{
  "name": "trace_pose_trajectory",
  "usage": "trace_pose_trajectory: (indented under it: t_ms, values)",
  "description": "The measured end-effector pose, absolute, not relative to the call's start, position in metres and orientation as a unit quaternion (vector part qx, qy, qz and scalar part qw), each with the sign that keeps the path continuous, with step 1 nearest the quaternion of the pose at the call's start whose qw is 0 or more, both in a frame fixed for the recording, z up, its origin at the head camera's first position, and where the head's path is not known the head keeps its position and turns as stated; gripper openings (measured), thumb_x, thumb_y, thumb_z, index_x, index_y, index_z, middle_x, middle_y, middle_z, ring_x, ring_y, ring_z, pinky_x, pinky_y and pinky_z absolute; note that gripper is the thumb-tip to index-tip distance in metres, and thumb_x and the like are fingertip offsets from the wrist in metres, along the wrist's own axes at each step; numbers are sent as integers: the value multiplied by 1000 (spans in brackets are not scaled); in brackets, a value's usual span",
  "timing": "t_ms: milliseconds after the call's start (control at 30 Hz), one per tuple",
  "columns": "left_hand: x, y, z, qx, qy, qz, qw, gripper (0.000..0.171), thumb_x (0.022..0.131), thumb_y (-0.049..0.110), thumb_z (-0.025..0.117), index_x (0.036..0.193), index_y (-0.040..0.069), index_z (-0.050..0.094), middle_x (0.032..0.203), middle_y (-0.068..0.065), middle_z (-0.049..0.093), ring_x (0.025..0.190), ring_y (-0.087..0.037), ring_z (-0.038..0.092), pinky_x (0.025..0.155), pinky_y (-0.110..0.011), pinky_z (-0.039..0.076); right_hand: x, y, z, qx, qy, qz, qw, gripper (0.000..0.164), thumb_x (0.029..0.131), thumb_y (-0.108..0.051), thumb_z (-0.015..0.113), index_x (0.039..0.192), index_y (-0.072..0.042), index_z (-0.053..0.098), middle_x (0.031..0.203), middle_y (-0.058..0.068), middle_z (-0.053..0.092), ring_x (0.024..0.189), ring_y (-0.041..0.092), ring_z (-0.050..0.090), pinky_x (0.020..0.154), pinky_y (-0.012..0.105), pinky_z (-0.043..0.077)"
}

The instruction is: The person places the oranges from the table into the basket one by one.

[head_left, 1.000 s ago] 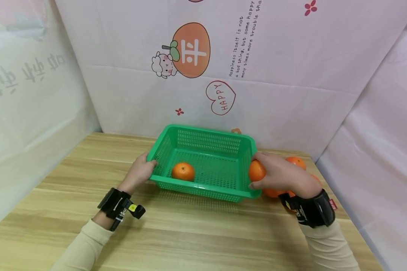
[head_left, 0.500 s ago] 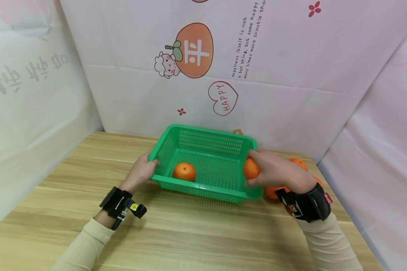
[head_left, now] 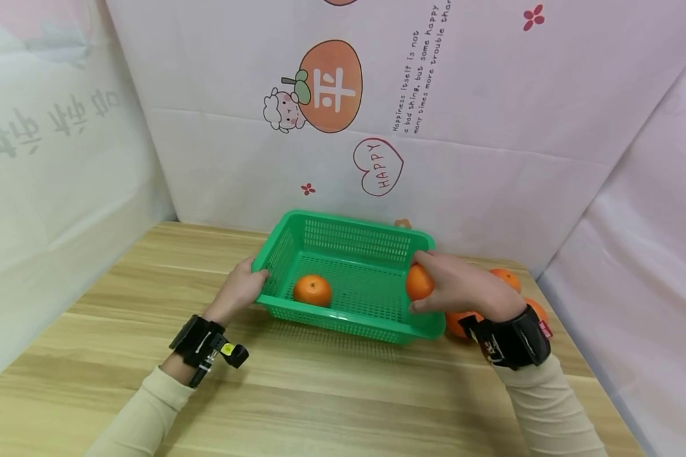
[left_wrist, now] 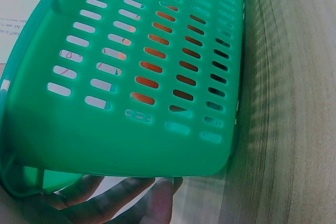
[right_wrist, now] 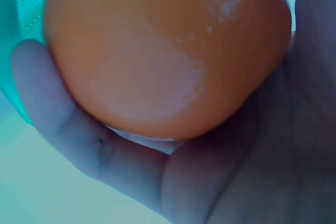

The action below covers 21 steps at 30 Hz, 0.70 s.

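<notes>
A green plastic basket (head_left: 351,322) with slotted walls stands on the table, and one orange (head_left: 312,291) lies inside near its front left. My left hand (head_left: 240,290) grips the basket's left end by the rim. In the left wrist view, fingers (left_wrist: 118,203) curl below the slotted wall, and orange colour shows through the slots. With my right hand (head_left: 460,285) I hold a second orange (head_left: 420,282) above the right end of the basket. The right wrist view shows that orange (right_wrist: 163,51) large and close, thumb and palm curved around it.
Several oranges (head_left: 505,279) lie on the table to the right of the basket, partly hidden by my right hand and wrist. Behind the wooden table (head_left: 331,393) hangs a printed white cloth (head_left: 251,165), close to the basket's back side. White cloth also borders both sides.
My right hand has moved left with the orange, from the basket's right rim to over its inside. The left hand keeps its grip. The head view has shifted slightly.
</notes>
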State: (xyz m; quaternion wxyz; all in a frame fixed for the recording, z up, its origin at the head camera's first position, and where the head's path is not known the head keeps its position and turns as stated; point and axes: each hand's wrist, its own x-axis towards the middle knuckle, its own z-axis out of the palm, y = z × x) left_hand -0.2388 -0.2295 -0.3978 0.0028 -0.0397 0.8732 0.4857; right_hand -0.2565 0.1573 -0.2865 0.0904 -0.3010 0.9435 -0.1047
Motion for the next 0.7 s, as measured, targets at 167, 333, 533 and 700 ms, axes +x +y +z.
trace_pose_trajectory:
  t_ms: [167,333,533,700]
  values:
    - [-239,-230,-397,-40,872,487,2,57,107,19,42,160,-2,36,147,-27,56,119,-34,59,97,-45,52,-261,156,-286,-304,942,-107,88,53,81,-35,88,118,-11,58,103,10,63,83,20,59,68,31,51]
    - [-238,-231,-396,-42,873,486,0,56,107,19,42,158,-2,38,143,-27,58,116,-33,61,93,-40,52,-263,153,-286,-307,942,-103,85,52,80,-34,88,117,-12,59,103,9,62,84,20,58,68,31,50]
    - [-239,-231,-397,-43,872,487,5,57,107,20,41,160,-1,36,147,-26,56,119,-34,58,98,-45,51,-265,148,-287,-305,942,-101,93,57,79,-34,88,122,-10,59,109,11,62,87,21,60,70,31,52]
    - [-239,-230,-397,-45,871,489,6,58,107,20,42,160,-2,35,146,-26,56,118,-33,58,97,-44,50,-266,144,-285,-304,942,-99,100,59,80,-35,88,125,-11,58,113,11,61,87,22,60,70,32,53]
